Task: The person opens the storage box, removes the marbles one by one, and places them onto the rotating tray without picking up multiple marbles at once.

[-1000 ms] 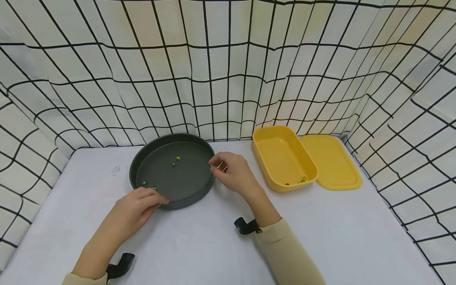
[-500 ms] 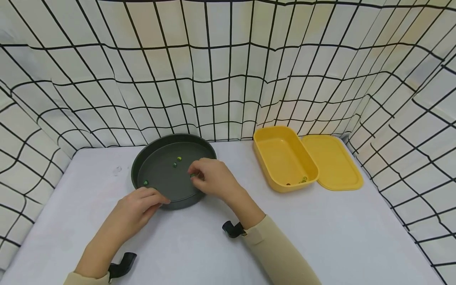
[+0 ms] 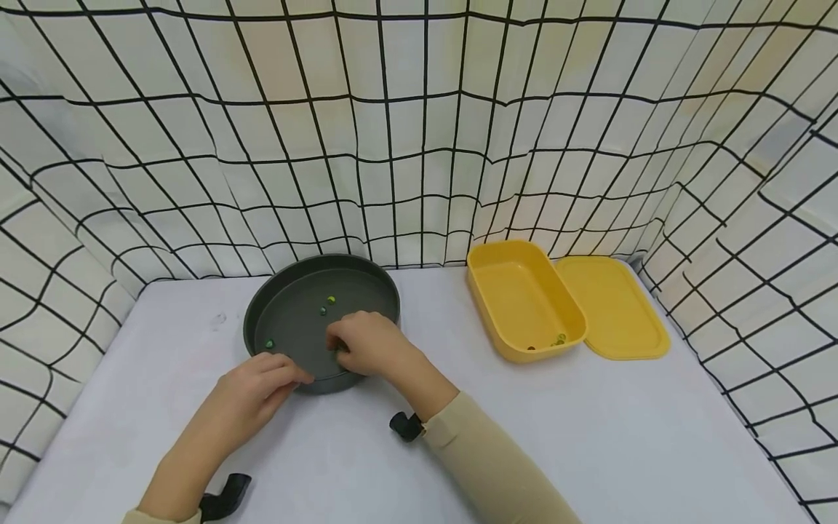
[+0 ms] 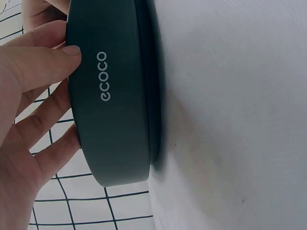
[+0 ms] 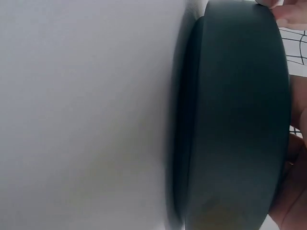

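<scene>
**Two hands at the dark round pan**

A dark grey round pan (image 3: 366,291) sits on the white table (image 3: 589,437), near the back wall of checked cloth (image 3: 419,145). The left hand (image 3: 252,389) rests at the pan's near rim, thumb and fingers curled against the outer wall. In the left wrist view the thumb lies flat on the side of the pan (image 4: 115,96) next to the printed word "ecoco", with the other fingers wrapped under the rim, so this hand grips the pan.

The right hand (image 3: 366,348) reaches over the near rim into the pan, with its fingers bent down towards the floor of the pan. Whether it pinches anything cannot be told: the fingertips are hidden by the hand itself, and the right wrist view shows only the pan's outer wall (image 5: 240,120) and a bit of skin at the edge.

Three small beads lie inside the pan: a yellow bead (image 3: 331,299), a green bead (image 3: 323,311) just beside it, and another green bead (image 3: 269,343) nearer the left hand.

To the right, well apart from the pan, stands an open yellow box (image 3: 517,276) holding a few small beads in its near corner (image 3: 558,339). Its yellow lid (image 3: 612,306) lies flat on the table, touching the box's right side.
</scene>
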Demonstrator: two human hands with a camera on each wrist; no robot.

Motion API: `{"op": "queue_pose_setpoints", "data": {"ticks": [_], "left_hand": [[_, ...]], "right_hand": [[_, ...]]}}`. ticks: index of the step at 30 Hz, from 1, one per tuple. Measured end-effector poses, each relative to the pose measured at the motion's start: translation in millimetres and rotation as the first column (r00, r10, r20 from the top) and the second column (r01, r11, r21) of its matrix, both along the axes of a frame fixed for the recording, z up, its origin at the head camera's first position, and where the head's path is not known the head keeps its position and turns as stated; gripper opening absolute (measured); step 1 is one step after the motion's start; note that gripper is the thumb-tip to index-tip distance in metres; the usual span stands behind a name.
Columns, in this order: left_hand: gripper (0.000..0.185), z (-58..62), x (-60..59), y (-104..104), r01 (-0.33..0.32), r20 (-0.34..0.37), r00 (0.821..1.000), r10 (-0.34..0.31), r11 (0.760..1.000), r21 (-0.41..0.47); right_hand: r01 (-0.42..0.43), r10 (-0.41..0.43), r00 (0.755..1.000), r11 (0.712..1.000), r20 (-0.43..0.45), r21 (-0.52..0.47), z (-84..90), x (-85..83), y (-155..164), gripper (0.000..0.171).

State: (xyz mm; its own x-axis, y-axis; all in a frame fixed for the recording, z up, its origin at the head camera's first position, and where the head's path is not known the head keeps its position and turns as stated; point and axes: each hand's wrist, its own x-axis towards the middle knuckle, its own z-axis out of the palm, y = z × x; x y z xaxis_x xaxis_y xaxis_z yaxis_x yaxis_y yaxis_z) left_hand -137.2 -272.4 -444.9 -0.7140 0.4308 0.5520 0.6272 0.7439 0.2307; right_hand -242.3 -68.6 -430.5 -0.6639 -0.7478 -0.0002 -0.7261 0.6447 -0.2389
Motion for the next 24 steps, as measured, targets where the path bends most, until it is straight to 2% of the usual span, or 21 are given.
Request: {"op": "queue_pose_setpoints", "data": {"ticks": [8,11,15,19,22,24], "left_hand": [[0.04,1.4,1.9,-0.6,-0.005,0.019,1.0,0.005,1.0,0.005],[0.041,1.7,3.7,-2.4,-0.008,0.022,1.0,0.008,1.0,0.015],[0.043,1.9,5.2,-4.3,-0.013,0.034,0.999,0.012,1.0,0.022],[0.042,3.5,4.0,-4.1,-0.011,0.086,0.996,0.007,0.999,0.042],[0.04,6.6,3.1,-4.2,-0.015,0.162,0.987,0.006,0.998,0.054],[0.037,9.3,2.9,-4.8,-0.016,0.222,0.975,0.005,0.999,0.05]], "right_hand": [[0.019,-0.021,0.998,0.999,0.061,0.031,-1.0,0.1,-4.0,0.012],[0.017,-0.017,0.999,1.0,0.051,0.014,-2.4,0.8,-4.7,0.011],[0.003,-0.011,0.998,0.993,-0.068,-0.117,-4.4,7.1,6.5,0.012],[-0.023,-0.044,0.979,0.947,-0.201,-0.319,-3.2,14.2,37.5,0.013],[-0.025,-0.076,0.972,0.909,-0.224,-0.416,-0.7,16.1,66.0,0.015],[0.005,-0.107,0.972,0.9,-0.211,-0.436,0.9,15.8,85.0,0.017]]}}
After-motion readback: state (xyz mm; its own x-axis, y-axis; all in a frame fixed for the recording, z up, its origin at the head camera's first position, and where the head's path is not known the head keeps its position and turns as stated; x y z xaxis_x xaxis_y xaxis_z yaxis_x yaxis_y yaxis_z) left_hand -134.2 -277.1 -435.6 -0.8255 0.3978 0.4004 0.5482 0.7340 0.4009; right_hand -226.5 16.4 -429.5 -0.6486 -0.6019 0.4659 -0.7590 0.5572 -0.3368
